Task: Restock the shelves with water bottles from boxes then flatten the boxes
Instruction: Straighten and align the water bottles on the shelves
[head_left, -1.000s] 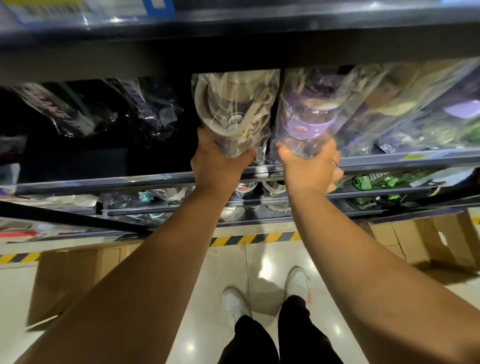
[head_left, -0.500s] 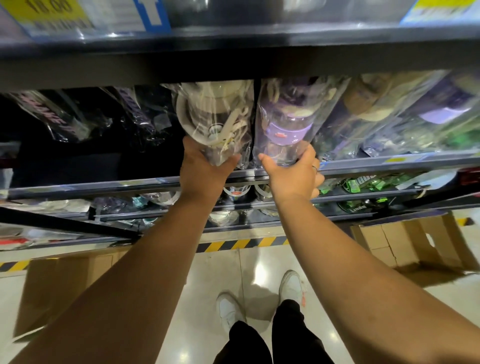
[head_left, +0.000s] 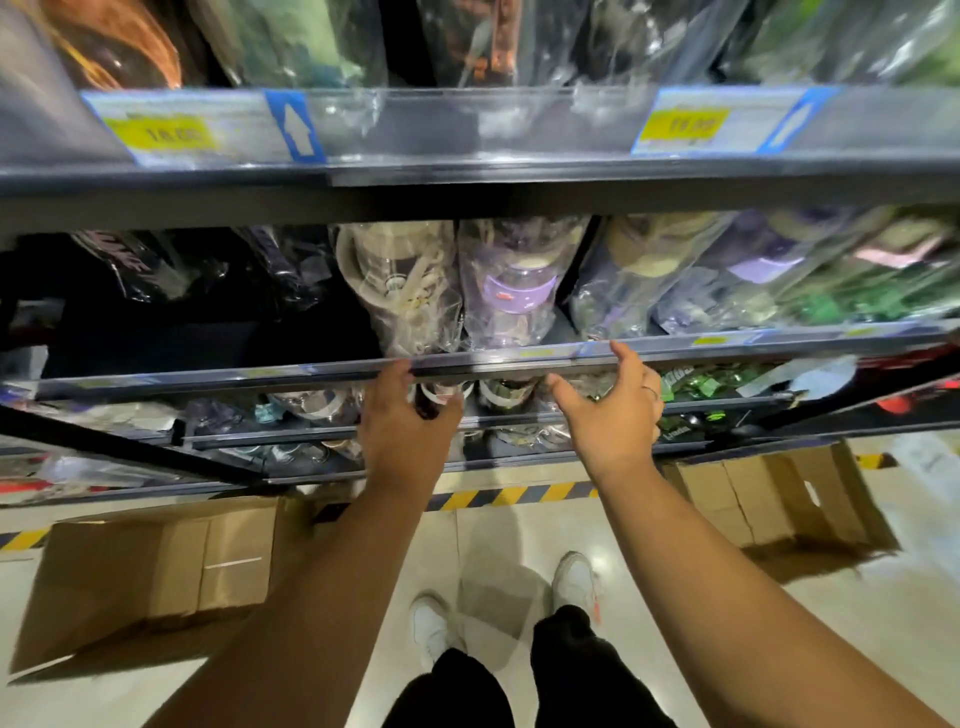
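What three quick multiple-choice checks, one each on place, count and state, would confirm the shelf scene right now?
1. Where does the beige-lidded bottle stand?
A) beside the purple-banded bottle, on its left
B) inside a carton
C) on the top shelf

2. How many cardboard boxes are on the floor?
A) one
B) two
C) four

3. What are the left hand and right hand doing?
A) both gripping bottles
B) both open, empty
C) tearing tape

Answers:
1 A: the two bottles stand side by side on one shelf.
2 B: there is a left box and a right box.
3 B: both hands hold nothing at the shelf edge.
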